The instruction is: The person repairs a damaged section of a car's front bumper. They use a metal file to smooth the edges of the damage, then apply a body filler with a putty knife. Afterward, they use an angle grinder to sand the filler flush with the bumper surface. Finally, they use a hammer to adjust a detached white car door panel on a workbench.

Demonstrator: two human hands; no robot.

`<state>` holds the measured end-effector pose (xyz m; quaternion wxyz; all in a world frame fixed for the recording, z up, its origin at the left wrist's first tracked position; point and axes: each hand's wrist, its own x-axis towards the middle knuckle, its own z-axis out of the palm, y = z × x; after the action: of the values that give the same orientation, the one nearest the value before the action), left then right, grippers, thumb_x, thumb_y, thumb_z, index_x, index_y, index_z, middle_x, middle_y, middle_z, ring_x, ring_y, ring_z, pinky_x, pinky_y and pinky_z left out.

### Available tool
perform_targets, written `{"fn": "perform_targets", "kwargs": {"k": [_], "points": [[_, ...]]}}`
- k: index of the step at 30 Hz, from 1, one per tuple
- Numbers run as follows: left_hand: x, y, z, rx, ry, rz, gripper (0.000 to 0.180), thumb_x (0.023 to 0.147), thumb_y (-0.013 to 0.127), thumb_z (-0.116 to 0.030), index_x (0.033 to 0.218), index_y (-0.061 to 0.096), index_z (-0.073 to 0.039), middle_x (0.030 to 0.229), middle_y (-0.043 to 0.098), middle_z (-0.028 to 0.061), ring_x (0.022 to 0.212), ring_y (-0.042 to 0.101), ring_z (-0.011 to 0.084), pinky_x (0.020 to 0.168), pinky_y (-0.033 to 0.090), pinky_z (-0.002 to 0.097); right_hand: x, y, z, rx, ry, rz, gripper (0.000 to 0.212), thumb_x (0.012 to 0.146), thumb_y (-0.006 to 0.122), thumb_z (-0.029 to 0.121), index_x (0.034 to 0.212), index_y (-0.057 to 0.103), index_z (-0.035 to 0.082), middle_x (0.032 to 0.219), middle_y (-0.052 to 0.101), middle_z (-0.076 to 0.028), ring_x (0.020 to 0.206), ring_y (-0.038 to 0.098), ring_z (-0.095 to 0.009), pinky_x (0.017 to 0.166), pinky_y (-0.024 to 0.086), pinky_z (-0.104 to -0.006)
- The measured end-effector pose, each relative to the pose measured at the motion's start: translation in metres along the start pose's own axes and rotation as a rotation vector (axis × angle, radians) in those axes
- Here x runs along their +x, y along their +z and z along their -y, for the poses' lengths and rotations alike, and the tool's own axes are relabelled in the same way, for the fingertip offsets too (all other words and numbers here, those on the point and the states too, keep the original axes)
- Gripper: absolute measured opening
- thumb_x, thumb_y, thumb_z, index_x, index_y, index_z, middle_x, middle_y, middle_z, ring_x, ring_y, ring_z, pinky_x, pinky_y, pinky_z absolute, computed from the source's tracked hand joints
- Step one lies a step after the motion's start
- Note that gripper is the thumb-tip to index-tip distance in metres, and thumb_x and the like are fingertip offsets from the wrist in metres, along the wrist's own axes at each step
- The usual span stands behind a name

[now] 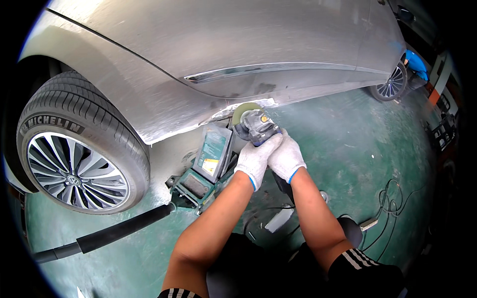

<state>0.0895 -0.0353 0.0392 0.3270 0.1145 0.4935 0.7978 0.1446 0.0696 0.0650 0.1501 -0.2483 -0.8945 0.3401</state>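
Observation:
Both my hands wear white knit gloves with blue cuffs and are closed around an angle grinder (pixel 262 128). My left hand (pixel 257 155) wraps its near left side, and my right hand (pixel 288 155) grips it close beside. The fingers are partly hidden behind the tool. A greenish disc (pixel 243 112) on the grinder's head is at the lower sill of a grey car (pixel 298 35); whether it touches cannot be told. Whitish, rough filler or bare patches (pixel 184 128) run along the sill edge. A bright trim strip (pixel 278 67) crosses the door above.
Beneath the sill stands a green floor jack (pixel 196 186), its black handle (pixel 124 228) reaching left past the wheel (pixel 74 169). A cable (pixel 392 203) lies coiled on the green floor at right. Someone in blue (pixel 416 64) is by the far wheel (pixel 391 83).

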Motion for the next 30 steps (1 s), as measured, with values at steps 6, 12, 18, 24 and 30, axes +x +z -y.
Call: {"fn": "perform_targets", "kwargs": {"k": [6, 12, 18, 24, 30], "points": [[0.016, 0.015, 0.006, 0.044, -0.065, 0.048, 0.051, 0.094, 0.083, -0.033, 0.133, 0.069, -0.005, 0.125, 0.074, 0.0093, 0.111, 0.071, 0.0209, 0.093, 0.058, 0.0368, 0.006, -0.011, -0.015, 0.029, 0.048, -0.023, 0.06, 0.09, 0.069, 0.031, 0.134, 0.056, -0.007, 0.118, 0.072, -0.035, 0.117, 0.068, -0.05, 0.1, 0.056, -0.0513], [0.03, 0.031, 0.017, 0.119, -0.091, 0.062, 0.051, 0.093, 0.084, -0.037, 0.132, 0.07, -0.008, 0.124, 0.074, 0.0081, 0.111, 0.072, 0.0218, 0.09, 0.06, 0.04, 0.014, -0.016, -0.04, 0.113, 0.094, -0.052, 0.054, 0.091, 0.069, 0.03, 0.131, 0.059, -0.005, 0.119, 0.072, -0.035, 0.117, 0.068, -0.05, 0.1, 0.056, -0.0518], [0.045, 0.036, 0.037, 0.248, -0.063, 0.049, 0.055, 0.091, 0.086, -0.041, 0.131, 0.071, -0.008, 0.123, 0.074, 0.008, 0.109, 0.072, 0.0223, 0.088, 0.059, 0.041, 0.019, -0.008, -0.07, 0.154, 0.087, -0.07, 0.052, 0.092, 0.069, 0.03, 0.13, 0.06, -0.004, 0.118, 0.072, -0.034, 0.117, 0.069, -0.049, 0.098, 0.057, -0.0504], [0.057, 0.022, 0.077, 0.533, -0.198, -0.033, 0.067, 0.09, 0.085, -0.05, 0.131, 0.069, 0.001, 0.123, 0.074, 0.0119, 0.108, 0.072, 0.0238, 0.092, 0.058, 0.0406, 0.017, 0.035, -0.129, 0.323, 0.072, -0.042, 0.048, 0.094, 0.068, 0.038, 0.117, 0.071, -0.004, 0.112, 0.076, -0.028, 0.11, 0.074, -0.043, 0.091, 0.058, -0.0461], [0.016, 0.015, 0.088, 1.312, -0.22, 0.252, 0.108, 0.078, 0.078, -0.072, 0.142, 0.056, 0.011, 0.136, 0.068, 0.032, 0.129, 0.067, 0.0412, 0.106, 0.054, 0.0426, 0.002, 0.094, -0.217, 1.38, 0.525, 0.275, 0.035, 0.088, 0.081, 0.031, 0.11, 0.073, 0.004, 0.094, 0.076, -0.013, 0.082, 0.074, -0.028, 0.078, 0.061, -0.0427]]}}
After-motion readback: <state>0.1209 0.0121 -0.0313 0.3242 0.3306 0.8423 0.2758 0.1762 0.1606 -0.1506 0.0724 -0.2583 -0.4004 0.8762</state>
